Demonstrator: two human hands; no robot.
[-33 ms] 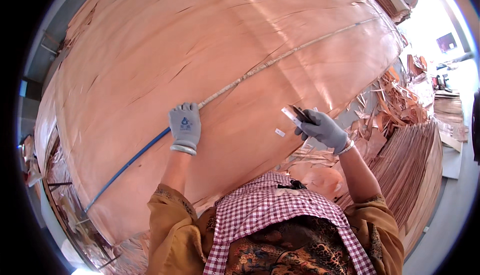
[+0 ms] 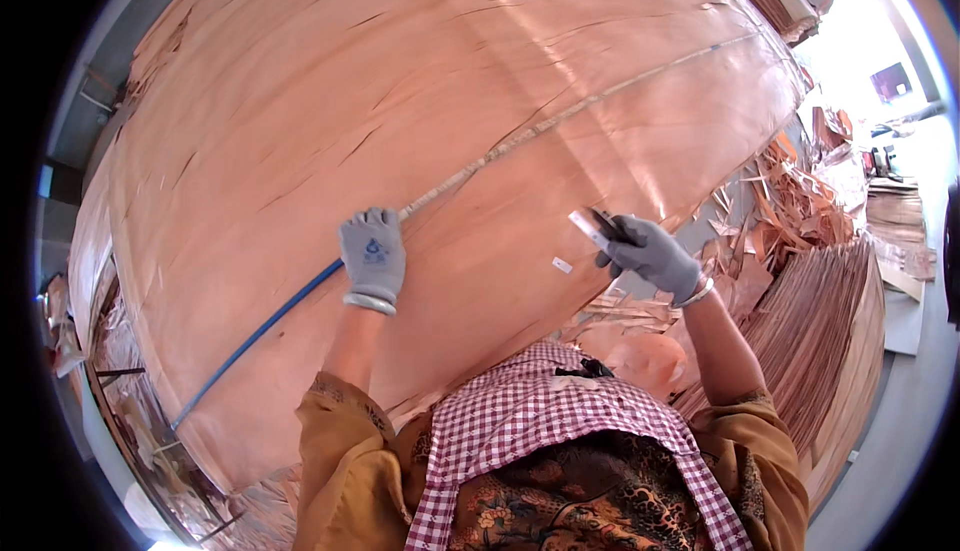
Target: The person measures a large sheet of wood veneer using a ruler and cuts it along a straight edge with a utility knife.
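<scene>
Our left hand [image 2: 373,259] on a blue-and-tan rod [image 2: 492,157], its grip we cannot tell, our right hand [image 2: 652,256] clasping a dark tool [image 2: 604,223] and white strip [image 2: 587,229], wood veneer [image 2: 300,131] beneath

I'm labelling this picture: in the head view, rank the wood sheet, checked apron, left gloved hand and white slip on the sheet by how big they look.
1. Wood sheet
2. Checked apron
3. Left gloved hand
4. White slip, by far the smallest
</scene>
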